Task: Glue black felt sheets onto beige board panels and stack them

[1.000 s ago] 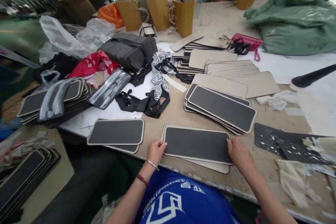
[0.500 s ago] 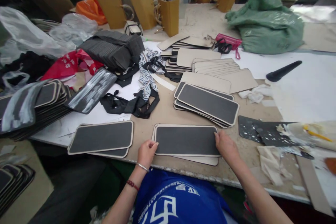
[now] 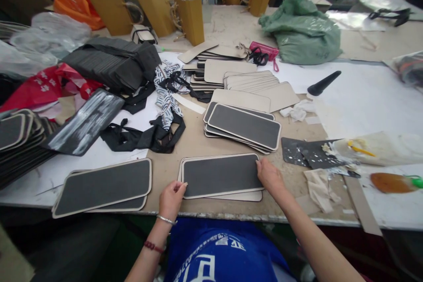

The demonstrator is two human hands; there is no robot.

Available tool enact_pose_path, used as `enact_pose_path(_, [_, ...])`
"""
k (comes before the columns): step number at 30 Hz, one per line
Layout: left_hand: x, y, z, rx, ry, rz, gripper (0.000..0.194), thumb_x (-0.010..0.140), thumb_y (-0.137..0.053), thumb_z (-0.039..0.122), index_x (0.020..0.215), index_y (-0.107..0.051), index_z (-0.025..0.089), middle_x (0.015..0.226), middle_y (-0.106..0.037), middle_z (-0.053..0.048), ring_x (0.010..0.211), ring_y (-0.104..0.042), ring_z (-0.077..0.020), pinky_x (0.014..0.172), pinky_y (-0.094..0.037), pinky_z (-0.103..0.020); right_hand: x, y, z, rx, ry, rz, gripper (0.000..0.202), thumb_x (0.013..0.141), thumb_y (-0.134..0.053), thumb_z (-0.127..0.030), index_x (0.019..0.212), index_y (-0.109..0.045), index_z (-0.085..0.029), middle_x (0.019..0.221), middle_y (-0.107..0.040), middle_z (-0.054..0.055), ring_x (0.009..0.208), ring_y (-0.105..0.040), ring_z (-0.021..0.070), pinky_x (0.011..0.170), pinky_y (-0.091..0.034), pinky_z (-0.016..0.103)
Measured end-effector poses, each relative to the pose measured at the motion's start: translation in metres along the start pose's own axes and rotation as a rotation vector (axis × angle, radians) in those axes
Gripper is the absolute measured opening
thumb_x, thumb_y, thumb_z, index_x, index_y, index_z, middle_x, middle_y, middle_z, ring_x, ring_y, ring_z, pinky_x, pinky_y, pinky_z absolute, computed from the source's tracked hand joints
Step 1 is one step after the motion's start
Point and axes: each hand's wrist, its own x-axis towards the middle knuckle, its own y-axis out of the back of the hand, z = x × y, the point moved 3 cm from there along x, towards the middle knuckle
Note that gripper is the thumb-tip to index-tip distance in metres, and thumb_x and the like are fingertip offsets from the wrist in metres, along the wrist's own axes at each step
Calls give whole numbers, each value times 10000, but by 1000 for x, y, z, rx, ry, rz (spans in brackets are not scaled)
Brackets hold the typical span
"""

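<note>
The left hand has thumb and fingers narrowed to a pinch on the left end of a dark panel with a pale border; the fingertips under its edge are hidden. The right hand grips the opposite end near its far corner, thumb uppermost, the other fingers curled and their tips out of sight. The panel lies by the near edge of the worktop, over pale-edged pieces mostly covered by it; their number cannot be told.

The left wrist bends slightly inward, wearing a silver bracelet and a red bead bracelet. The right forearm slants in from the right; both elbows are out of view. The blue apron is cut off below, its lettering only partly visible.

Left along the near edge lie two more panels, the lower one largely covered. Behind the held one sits a panel stack. Toward the worktop's left end, another stack is cut off by the view. At the far side, a green bag conceals its contents, and what fills the yellow boxes is hard to make out.
</note>
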Motion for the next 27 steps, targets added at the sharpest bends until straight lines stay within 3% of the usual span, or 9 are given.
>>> enact_pose_path(18, [1, -4, -3, -28, 31, 40, 186, 662, -520, 328, 544, -549, 186, 507, -553, 24, 529, -518, -131, 543, -361, -229, 10, -6, 5, 7, 61, -1, 284, 902, -309, -338, 935, -535, -169, 781, -620, 98, 697, -602, 219, 598, -384, 297])
enact_pose_path(27, [-2, -5, -4, 13, -22, 58, 170, 694, -505, 303, 568, -518, 190, 540, -534, 26, 561, -507, -134, 583, -361, -239, 9, -5, 4, -27, 92, 15, 274, 906, -307, -331, 922, -518, -157, 788, -631, 106, 700, -600, 225, 590, -374, 298])
